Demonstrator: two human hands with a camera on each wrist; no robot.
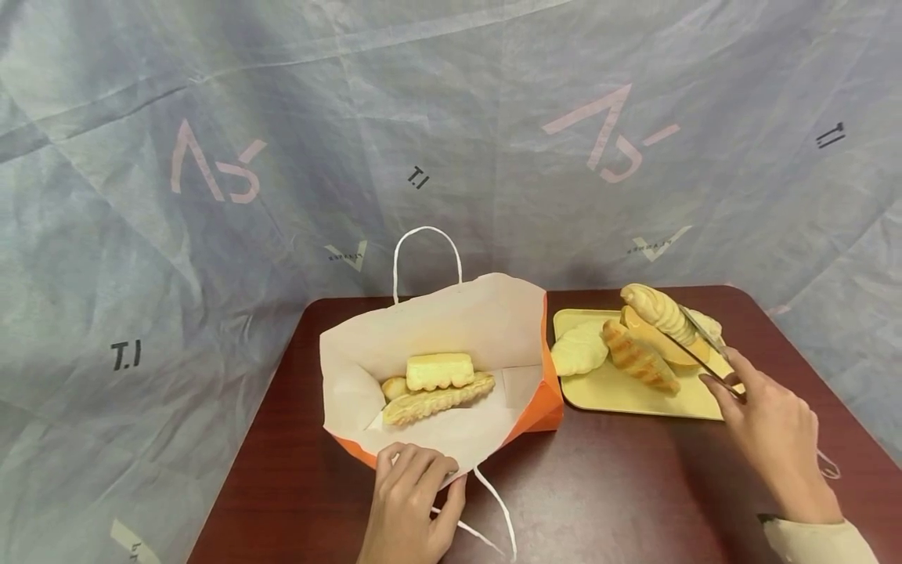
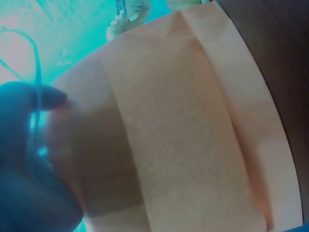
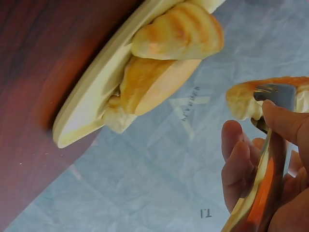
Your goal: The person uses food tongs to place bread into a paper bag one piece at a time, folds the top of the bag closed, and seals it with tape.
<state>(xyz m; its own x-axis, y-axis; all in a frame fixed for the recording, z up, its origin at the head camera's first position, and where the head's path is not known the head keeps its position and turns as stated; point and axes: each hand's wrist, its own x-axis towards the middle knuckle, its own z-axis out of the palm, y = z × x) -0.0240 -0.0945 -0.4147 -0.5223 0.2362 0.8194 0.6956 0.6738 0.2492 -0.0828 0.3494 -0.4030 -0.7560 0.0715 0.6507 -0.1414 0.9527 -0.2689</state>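
Note:
My left hand (image 1: 412,501) pinches the near rim of a paper bag (image 1: 451,313), white inside and orange outside, with its mouth wide open. Inside lie a long ridged bread (image 1: 437,401), a pale block-shaped bread (image 1: 440,371) and another piece partly hidden behind them. In my right hand (image 1: 771,427) is a pair of metal tongs (image 3: 277,164), gripped around the handle. Their tips hold a pale spiral-ridged bread (image 1: 655,309) above the yellow tray (image 1: 613,401), also seen beyond the fingers in the right wrist view.
Several breads stay on the tray: a pale flat one (image 1: 581,348), a brown-striped one (image 1: 637,356) and a golden one (image 1: 683,351). The tray stands just right of the bag on a dark red table (image 1: 620,478). A grey printed sheet (image 1: 493,157) hangs behind.

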